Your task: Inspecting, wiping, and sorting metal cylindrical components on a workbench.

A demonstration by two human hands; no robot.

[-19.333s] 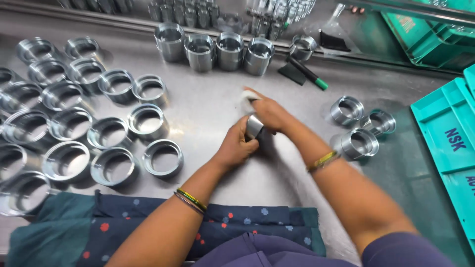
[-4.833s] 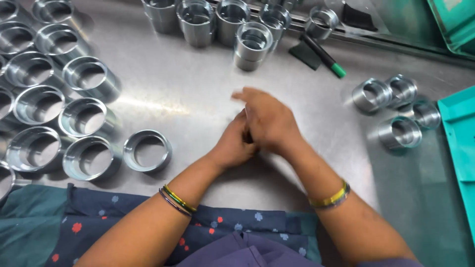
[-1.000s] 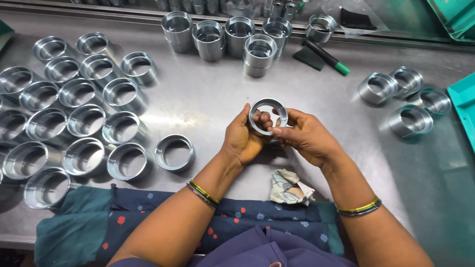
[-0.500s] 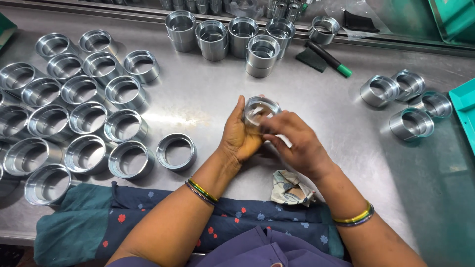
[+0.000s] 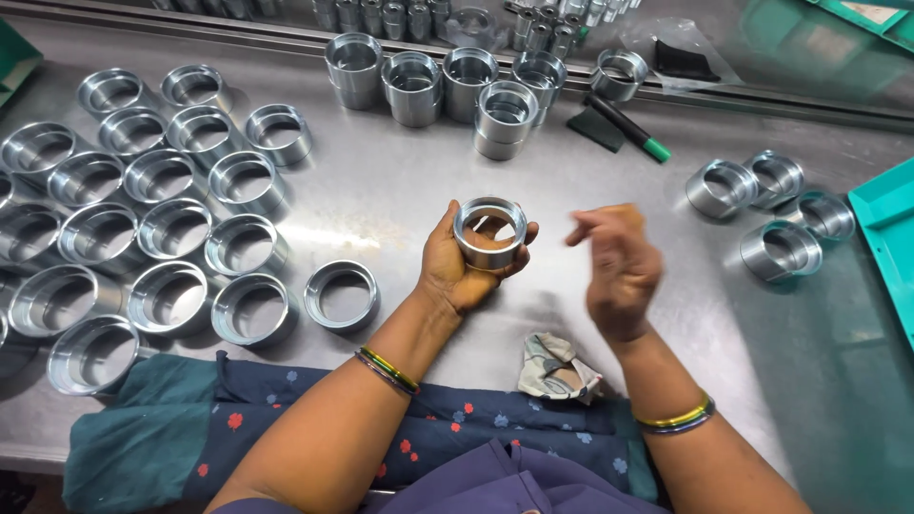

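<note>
My left hand [image 5: 457, 268] holds a shiny metal ring [image 5: 489, 232] upright above the steel table [image 5: 400, 181], fingers wrapped around its wall, the open bore facing up. My right hand [image 5: 617, 265] hovers just right of the ring, blurred, fingers loosely curled and holding nothing. A crumpled patterned cloth [image 5: 558, 368] lies on the table below my right wrist. Bangles show on both wrists.
Several metal rings [image 5: 171, 228] lie in rows at the left. Stacked taller rings [image 5: 447, 81] stand at the back. Several more rings [image 5: 776, 214] sit at the right, near a teal tray [image 5: 885, 238]. A green-tipped marker [image 5: 630, 129] lies beside a dark pad [image 5: 596, 128].
My right hand has let go of the ring and pulled away to the right. The left hand keeps the ring, now with its opening in plain view.
</note>
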